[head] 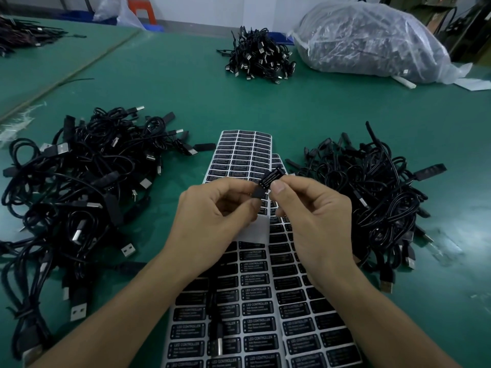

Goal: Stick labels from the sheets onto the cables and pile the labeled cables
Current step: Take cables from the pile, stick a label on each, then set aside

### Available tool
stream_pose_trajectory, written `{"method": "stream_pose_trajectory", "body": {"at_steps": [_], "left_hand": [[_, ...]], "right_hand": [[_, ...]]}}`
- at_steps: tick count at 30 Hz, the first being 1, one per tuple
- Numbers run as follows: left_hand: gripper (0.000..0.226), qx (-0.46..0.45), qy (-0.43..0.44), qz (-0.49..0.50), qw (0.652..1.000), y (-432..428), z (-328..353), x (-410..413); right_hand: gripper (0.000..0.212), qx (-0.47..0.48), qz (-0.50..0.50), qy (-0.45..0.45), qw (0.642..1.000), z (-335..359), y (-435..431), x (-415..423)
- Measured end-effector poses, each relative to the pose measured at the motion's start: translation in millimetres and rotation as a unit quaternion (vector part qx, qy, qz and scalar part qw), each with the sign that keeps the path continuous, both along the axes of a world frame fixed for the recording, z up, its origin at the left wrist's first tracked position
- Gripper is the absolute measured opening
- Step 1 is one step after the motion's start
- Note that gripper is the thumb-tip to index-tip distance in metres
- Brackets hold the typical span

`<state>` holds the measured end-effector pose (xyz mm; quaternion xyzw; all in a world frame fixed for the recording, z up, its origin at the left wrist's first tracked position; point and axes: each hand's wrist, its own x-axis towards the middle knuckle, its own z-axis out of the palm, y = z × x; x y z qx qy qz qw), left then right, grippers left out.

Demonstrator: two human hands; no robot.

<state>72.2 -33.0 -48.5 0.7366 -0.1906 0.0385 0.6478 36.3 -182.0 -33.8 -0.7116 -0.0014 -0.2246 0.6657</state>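
Sheets [255, 288] of black labels lie closest, spread on the green bench [186, 88]. Over them, the left hand [212, 211] pinches the black block of a cable [214, 314], and the right hand [313, 216] pinches a label [271, 177] at the block's top. Left pile [79, 195] and right pile [372, 203] flank the sheets.

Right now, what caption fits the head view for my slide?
Left hand holds a cable end, right hand pinches a label on it, above the sheets, between left heap and right heap.
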Motion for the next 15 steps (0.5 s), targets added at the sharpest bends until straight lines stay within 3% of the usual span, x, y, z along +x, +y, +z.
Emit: {"method": "stream_pose_trajectory", "body": {"at_steps": [15], "left_hand": [[0.02, -0.054, 0.04, -0.023, 0.997, -0.1, 5.1, -2.2]], "right_hand": [[0.011, -0.068, 0.005, 0.003, 0.998, -5.4, -1.1, 1.8]]}}
